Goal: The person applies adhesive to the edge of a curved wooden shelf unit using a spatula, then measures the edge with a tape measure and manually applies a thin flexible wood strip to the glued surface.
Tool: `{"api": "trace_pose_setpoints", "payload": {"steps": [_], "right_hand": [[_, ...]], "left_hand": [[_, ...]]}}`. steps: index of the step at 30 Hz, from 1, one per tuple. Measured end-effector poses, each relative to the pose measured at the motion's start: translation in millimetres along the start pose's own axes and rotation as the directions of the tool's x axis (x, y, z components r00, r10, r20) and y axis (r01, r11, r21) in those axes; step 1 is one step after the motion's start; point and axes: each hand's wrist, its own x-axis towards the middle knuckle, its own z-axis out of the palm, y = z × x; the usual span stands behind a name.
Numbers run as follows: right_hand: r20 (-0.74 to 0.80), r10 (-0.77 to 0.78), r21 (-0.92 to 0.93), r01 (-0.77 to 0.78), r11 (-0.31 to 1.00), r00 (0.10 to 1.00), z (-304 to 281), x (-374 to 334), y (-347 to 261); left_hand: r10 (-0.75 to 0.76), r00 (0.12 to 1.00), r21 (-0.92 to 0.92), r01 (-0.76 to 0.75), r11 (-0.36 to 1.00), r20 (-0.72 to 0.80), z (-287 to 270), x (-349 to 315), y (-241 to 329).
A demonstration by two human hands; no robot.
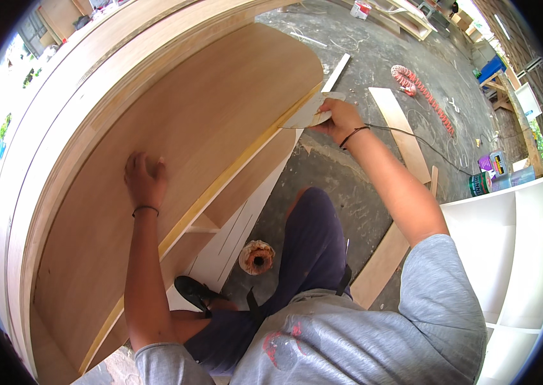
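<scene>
A large wooden panel (175, 128) with a curved far end lies before me, with a yellowish strip (220, 181) along its near edge. My left hand (146, 178) rests on the panel's surface, thumb and fingers apart, holding nothing. At the far right end of the strip, my right hand (339, 120) grips a thin, pale flat sheet (306, 114) with brownish stains. The sheet lies against the panel's edge; its exact kind I cannot tell. Below the panel are wooden shelf compartments (204, 223).
On the floor by my legs stands a round, brown-stained container (257, 257). Boards (400, 131) lie to the right, near a dark cable (429, 146) and a coiled orange hose (422, 93). Tins (479, 184) stand beside a white shelf unit (486, 234).
</scene>
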Motion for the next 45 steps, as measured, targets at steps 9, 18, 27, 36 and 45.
{"api": "trace_pose_setpoints", "payload": {"steps": [9, 18, 27, 36, 45], "right_hand": [[-0.056, -0.178, 0.364, 0.186, 0.912, 0.982, -10.5, 6.7, 17.4], [-0.093, -0.142, 0.124, 0.153, 0.98, 0.985, -61.8, 49.3, -0.9], [-0.124, -0.168, 0.12, 0.183, 0.976, 0.978, -50.5, 71.3, -12.8], [-0.129, -0.157, 0.105, 0.171, 0.98, 0.979, -61.9, 60.3, -20.7], [-0.103, -0.158, 0.082, 0.166, 0.983, 0.982, -54.5, 79.1, -24.7]], "left_hand": [[-0.056, 0.998, -0.014, 0.056, 0.998, 0.021, -2.7, 0.6, 4.0], [-0.026, 1.0, -0.017, 0.026, 1.0, 0.01, -0.9, 1.0, 1.4], [-0.043, 0.998, -0.037, 0.045, 0.998, 0.053, -4.6, 2.3, 6.4], [-0.005, 0.999, -0.024, 0.004, 1.0, -0.031, -3.8, 0.7, -4.8], [-0.01, 1.0, -0.01, 0.011, 1.0, 0.016, -0.7, 0.2, 1.7]]}}
